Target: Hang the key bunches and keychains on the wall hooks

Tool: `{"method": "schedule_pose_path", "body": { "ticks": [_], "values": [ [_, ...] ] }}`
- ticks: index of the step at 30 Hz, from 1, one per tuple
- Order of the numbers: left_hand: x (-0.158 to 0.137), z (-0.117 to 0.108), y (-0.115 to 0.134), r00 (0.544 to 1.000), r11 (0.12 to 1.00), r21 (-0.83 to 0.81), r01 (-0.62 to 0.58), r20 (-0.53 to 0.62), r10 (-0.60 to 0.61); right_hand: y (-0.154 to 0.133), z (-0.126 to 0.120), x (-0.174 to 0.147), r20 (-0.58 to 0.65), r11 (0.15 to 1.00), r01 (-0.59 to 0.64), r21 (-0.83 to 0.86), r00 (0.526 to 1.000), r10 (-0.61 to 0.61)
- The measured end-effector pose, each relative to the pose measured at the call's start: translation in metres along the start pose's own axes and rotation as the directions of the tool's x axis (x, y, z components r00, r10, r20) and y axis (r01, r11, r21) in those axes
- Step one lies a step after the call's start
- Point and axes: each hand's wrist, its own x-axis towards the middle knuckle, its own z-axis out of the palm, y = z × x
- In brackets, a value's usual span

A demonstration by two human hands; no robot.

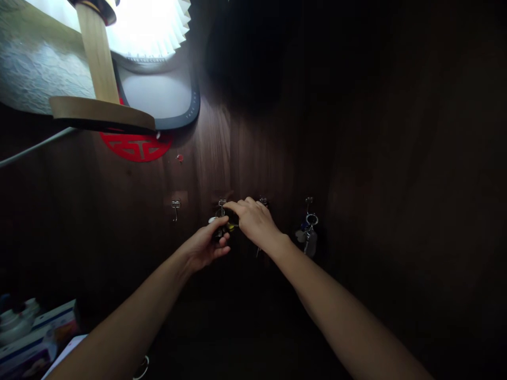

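Note:
My left hand (208,245) is closed on a bunch of keys (219,232) just below the second wall hook (222,203) from the left. A white piece and a yellow piece show among the keys, while the rest is dark and partly covered by my thumb. My right hand (255,219) reaches in from the right, its index fingertip beside that hook and the top of the bunch. Its fingers are bent together, and what they pinch is hidden. Whether the bunch still hangs on the hook I cannot tell.
A bare hook (176,208) is on the left. Behind my right hand is another hook (263,200); farther right, a key ring (312,220) with tags hangs. Upper left are a bright lamp (146,31), a cap (158,95) and a red paper cutout (138,149). Boxes (27,351) stand lower left.

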Motion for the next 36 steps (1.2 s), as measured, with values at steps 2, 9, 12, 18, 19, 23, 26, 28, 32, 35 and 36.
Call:
{"method": "schedule_pose_path", "body": {
  "ticks": [2, 9, 12, 18, 19, 23, 26, 28, 32, 35, 36],
  "values": [
    [-0.002, -0.003, 0.003, 0.999, 0.998, 0.033, 0.053, -0.013, -0.052, -0.001, -0.003, 0.001, 0.02, 1.0, 0.003, -0.024, 1.0, -0.003],
    [-0.01, 0.002, 0.014, 0.995, 0.994, 0.06, 0.093, -0.042, -0.09, -0.005, -0.01, 0.001, 0.075, 0.996, 0.001, -0.085, 0.997, 0.005],
    [-0.012, 0.002, 0.017, 0.992, 0.989, 0.067, 0.128, -0.02, -0.127, -0.007, -0.014, 0.001, 0.094, 0.994, 0.005, -0.106, 0.996, 0.005],
    [-0.009, -0.005, 0.012, 0.994, 0.937, 0.349, 0.02, -0.111, 0.02, -0.008, -0.014, 0.001, 0.119, 0.99, -0.012, -0.144, 0.992, 0.029],
    [-0.01, -0.004, 0.012, 0.994, 0.934, 0.357, 0.015, -0.104, 0.024, -0.008, -0.014, 0.001, 0.121, 0.99, -0.01, -0.143, 0.992, 0.028],
    [-0.017, 0.001, 0.02, 0.998, 0.945, 0.326, -0.004, -0.051, 0.022, -0.007, -0.013, 0.001, 0.144, 0.991, -0.002, -0.133, 0.989, 0.021],
    [-0.019, 0.0, 0.024, 0.999, 0.975, 0.221, 0.005, -0.05, 0.006, -0.008, -0.014, 0.001, 0.147, 0.99, -0.008, -0.138, 0.989, 0.029],
    [-0.018, 0.0, 0.021, 0.999, 0.984, 0.179, 0.003, -0.051, 0.006, -0.01, -0.014, 0.001, 0.144, 0.99, -0.016, -0.142, 0.989, 0.037],
    [-0.018, 0.004, 0.008, 0.999, 0.99, 0.13, -0.045, -0.024, 0.048, -0.011, -0.015, 0.001, 0.141, 0.988, -0.023, -0.153, 0.989, 0.045],
    [-0.018, 0.007, -0.001, 0.995, 0.984, 0.16, -0.083, -0.037, 0.09, -0.011, -0.015, 0.0, 0.135, 0.986, -0.029, -0.165, 0.989, 0.052],
    [-0.018, 0.007, -0.002, 0.992, 0.978, 0.183, -0.097, -0.056, 0.109, -0.011, -0.015, 0.0, 0.133, 0.985, -0.028, -0.171, 0.99, 0.051]
  ]
}}
